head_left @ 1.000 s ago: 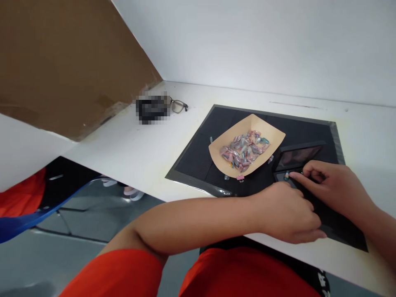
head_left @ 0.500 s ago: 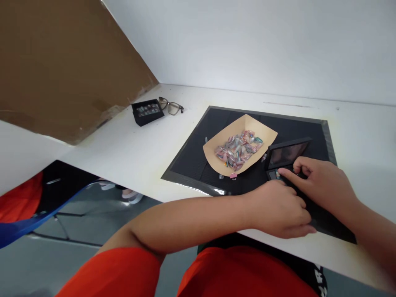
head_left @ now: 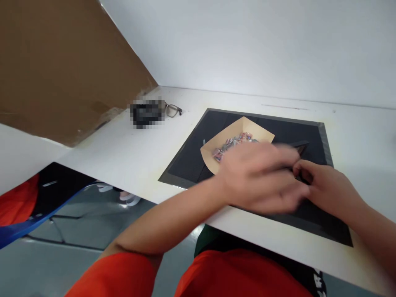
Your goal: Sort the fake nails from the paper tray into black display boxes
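Observation:
My left hand (head_left: 258, 177) is smeared by motion in front of the paper tray (head_left: 261, 128), and I cannot make out whether its fingers hold anything. Small shiny wrapped pieces (head_left: 220, 152) fill the tray's bottom, partly covered by that hand. My right hand (head_left: 334, 187) rests at the right with its fingers curled at a small black box (head_left: 303, 147). Only a bit of the box's raised lid shows; the left hand hides the rest. Tray and box are on a black mat (head_left: 306, 130).
Eyeglasses (head_left: 172, 110) lie at the back left of the white table (head_left: 123, 152), beside a pixelated dark object (head_left: 147, 113). A brown board (head_left: 68, 66) stands at the left, and a white wall (head_left: 262, 49) rises behind. A blue-edged chair (head_left: 18, 229) is at lower left.
My left hand has lifted from in front of the black box and swung up and left, now covering part of the tray and box. The right hand has hardly moved.

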`<state>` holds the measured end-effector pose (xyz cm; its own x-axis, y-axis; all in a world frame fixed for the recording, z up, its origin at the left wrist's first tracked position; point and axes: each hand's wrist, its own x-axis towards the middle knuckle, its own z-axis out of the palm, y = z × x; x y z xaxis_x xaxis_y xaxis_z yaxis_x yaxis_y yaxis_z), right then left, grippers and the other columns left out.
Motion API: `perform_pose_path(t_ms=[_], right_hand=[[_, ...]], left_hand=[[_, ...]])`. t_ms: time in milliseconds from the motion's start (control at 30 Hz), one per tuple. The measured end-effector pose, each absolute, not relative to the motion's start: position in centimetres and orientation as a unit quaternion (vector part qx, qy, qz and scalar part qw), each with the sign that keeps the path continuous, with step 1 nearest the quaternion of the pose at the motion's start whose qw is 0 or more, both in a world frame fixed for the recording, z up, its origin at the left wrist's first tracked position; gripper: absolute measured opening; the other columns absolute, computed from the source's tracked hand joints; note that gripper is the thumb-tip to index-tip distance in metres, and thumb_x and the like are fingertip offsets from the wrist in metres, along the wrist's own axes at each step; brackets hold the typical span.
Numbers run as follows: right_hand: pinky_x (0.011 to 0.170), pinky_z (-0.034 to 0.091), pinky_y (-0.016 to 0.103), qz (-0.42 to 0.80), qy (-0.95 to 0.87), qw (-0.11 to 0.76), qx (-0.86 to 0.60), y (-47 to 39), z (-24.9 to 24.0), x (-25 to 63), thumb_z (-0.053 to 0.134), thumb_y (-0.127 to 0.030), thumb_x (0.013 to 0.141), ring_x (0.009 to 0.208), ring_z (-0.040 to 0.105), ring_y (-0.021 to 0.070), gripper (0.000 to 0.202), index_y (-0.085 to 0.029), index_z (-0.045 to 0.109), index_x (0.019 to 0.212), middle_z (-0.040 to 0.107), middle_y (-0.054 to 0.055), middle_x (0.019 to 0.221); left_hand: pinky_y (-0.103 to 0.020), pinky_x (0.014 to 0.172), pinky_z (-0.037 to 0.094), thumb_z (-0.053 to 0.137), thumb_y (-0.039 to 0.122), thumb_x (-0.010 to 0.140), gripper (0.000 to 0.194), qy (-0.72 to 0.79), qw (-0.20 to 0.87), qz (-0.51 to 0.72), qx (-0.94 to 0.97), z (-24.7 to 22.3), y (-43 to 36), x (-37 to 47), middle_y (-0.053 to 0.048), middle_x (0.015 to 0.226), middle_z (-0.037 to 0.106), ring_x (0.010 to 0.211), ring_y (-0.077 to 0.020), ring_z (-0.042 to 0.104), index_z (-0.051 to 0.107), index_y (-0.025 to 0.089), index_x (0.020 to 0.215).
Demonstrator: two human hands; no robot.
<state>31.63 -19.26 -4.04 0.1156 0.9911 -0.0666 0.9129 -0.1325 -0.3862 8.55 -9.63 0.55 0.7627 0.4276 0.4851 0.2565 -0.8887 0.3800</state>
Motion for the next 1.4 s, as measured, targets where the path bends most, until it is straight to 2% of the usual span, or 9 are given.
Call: perform_pose_path(t_ms=[67,133,233,333,567,700,867,1167,1400], right_hand=[[0.047,0.030,0.033,0.157,-0.644,0.123,-0.738,-19.4,-4.0,31.9,0.045,-0.103,0.088,0.045,0.050,0.0190,0.073,-0.031,0.057,0.077,0.054,-0.003,0.055],[0.047,0.030,0.033,0.162,-0.644,0.123,-0.737,-19.5,-4.1,32.1,0.041,-0.104,0.090,0.042,0.047,0.0181,0.075,-0.031,0.054,0.076,0.049,-0.004,0.052],[0.045,0.030,0.032,0.174,-0.648,0.127,-0.731,-19.5,-4.2,32.4,0.036,-0.105,0.091,0.040,0.045,0.0175,0.077,-0.031,0.050,0.074,0.046,-0.005,0.049],[0.044,0.033,0.032,0.183,-0.654,0.130,-0.722,-19.5,-4.1,32.6,0.032,-0.105,0.093,0.039,0.047,0.0173,0.079,-0.031,0.050,0.073,0.050,-0.004,0.050],[0.042,0.035,0.031,0.182,-0.661,0.131,-0.716,-19.8,-4.0,32.5,0.036,-0.100,0.097,0.037,0.049,0.0162,0.075,-0.030,0.052,0.074,0.050,-0.006,0.048],[0.042,0.035,0.030,0.182,-0.663,0.134,-0.714,-20.0,-3.9,32.5,0.036,-0.102,0.096,0.037,0.046,0.0151,0.077,-0.030,0.052,0.073,0.049,-0.005,0.048],[0.043,0.035,0.030,0.185,-0.667,0.129,-0.710,-19.9,-3.8,32.5,0.035,-0.101,0.097,0.037,0.048,0.0154,0.076,-0.030,0.053,0.075,0.051,-0.005,0.049],[0.045,0.035,0.031,0.188,-0.679,0.125,-0.699,-19.8,-4.0,32.7,0.032,-0.101,0.097,0.041,0.052,0.0167,0.077,-0.030,0.056,0.079,0.053,-0.005,0.052],[0.046,0.032,0.031,0.179,-0.686,0.127,-0.693,-19.7,-4.3,32.8,0.035,-0.097,0.100,0.040,0.049,0.0162,0.072,-0.030,0.054,0.079,0.051,-0.006,0.052]], left_hand=[[-0.042,0.094,0.062,0.036,0.067,0.110,0.060,0.233,0.123,0.380,0.887,1.5,-6.6,7.3,-0.011,0.110,0.078,0.094,-0.0195,0.066,0.064,0.025,0.080],[-0.041,0.087,0.060,0.044,0.058,0.114,0.049,0.309,0.108,0.412,0.850,2.2,-3.9,6.6,-0.011,0.104,0.076,0.094,-0.0216,0.068,0.068,0.022,0.092],[-0.039,0.089,0.057,0.066,0.046,0.108,0.027,0.422,0.076,0.167,0.888,2.5,-1.5,7.0,-0.007,0.124,0.082,0.108,-0.0257,0.075,0.079,0.023,0.115],[-0.036,0.090,0.055,0.076,0.041,0.102,0.044,0.380,0.025,-0.003,0.925,1.5,-0.9,8.6,-0.007,0.148,0.077,0.128,-0.0309,0.074,0.076,0.025,0.143],[-0.032,0.078,0.050,0.065,0.035,0.108,0.027,0.320,0.027,-0.036,0.947,-0.8,-0.9,9.9,-0.006,0.135,0.082,0.125,-0.0279,0.075,0.083,0.027,0.127],[-0.032,0.072,0.046,0.059,0.025,0.108,0.028,0.323,0.017,-0.036,0.946,-1.2,-0.8,9.7,-0.004,0.124,0.086,0.118,-0.0259,0.078,0.085,0.028,0.119],[-0.033,0.067,0.041,0.058,0.028,0.109,0.027,0.327,0.006,-0.004,0.945,-1.5,-0.9,9.4,-0.004,0.121,0.087,0.113,-0.0254,0.079,0.084,0.022,0.110],[-0.032,0.067,0.042,0.066,0.032,0.094,0.021,0.325,0.001,0.222,0.919,-1.1,-1.3,7.3,0.000,0.094,0.085,0.095,-0.0219,0.079,0.084,0.026,0.103],[-0.029,0.067,0.046,0.069,0.030,0.091,0.020,0.321,0.014,0.287,0.902,-2.1,-1.8,6.1,0.002,0.096,0.086,0.096,-0.0192,0.080,0.084,0.028,0.103]])
